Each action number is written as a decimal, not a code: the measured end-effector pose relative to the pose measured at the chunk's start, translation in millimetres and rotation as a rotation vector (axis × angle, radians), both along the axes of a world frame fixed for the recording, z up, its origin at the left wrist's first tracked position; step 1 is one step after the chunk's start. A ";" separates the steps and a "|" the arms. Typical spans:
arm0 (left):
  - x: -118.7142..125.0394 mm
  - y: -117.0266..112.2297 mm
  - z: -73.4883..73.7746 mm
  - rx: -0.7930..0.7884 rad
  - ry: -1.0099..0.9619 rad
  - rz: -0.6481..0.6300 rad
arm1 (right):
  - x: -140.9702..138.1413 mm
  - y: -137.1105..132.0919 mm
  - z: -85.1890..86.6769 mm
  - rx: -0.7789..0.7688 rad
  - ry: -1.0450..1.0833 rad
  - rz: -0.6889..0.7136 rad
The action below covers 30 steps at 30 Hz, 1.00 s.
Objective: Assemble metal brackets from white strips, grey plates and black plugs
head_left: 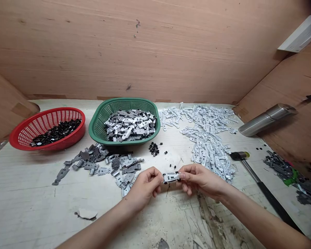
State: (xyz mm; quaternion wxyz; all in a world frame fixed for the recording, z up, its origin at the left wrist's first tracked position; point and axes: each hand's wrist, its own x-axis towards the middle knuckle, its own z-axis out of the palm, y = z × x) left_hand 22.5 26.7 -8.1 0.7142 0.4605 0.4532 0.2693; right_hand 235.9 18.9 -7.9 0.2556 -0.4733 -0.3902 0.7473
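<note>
A small silver metal bracket (171, 177) is held between both my hands just above the worn white table (28, 204). My left hand (144, 186) pinches its left end with curled fingers. My right hand (199, 179) pinches its right end. A heap of grey and silver brackets (114, 165) lies just left of my left hand. A few small black rivets (153, 148) sit on the table behind my hands.
A green basket (100, 117) of brackets and a red basket (23, 133) of black parts stand at the back left. Silver brackets (207, 135) spread over the back right. A hammer (259, 183), a steel flask (267, 119) and dark parts (290, 171) lie right.
</note>
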 end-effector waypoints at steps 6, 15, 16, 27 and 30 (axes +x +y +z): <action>0.1 -2.3 1.7 0.038 -0.005 0.007 | -5.5 -6.8 -4.0 0.084 -0.019 -0.063; 2.8 -9.7 2.9 -0.007 -0.066 -0.076 | -30.6 -27.7 -6.2 0.255 0.004 -0.122; 2.0 -10.0 4.7 0.001 -0.052 -0.066 | -32.2 -29.5 -7.3 0.254 0.009 -0.140; -30.2 22.4 14.6 1.076 1.214 0.113 | -74.0 91.6 65.7 0.734 -0.015 -0.360; -32.4 24.9 5.3 1.158 1.350 0.019 | -87.1 121.1 70.6 0.755 -0.124 -0.365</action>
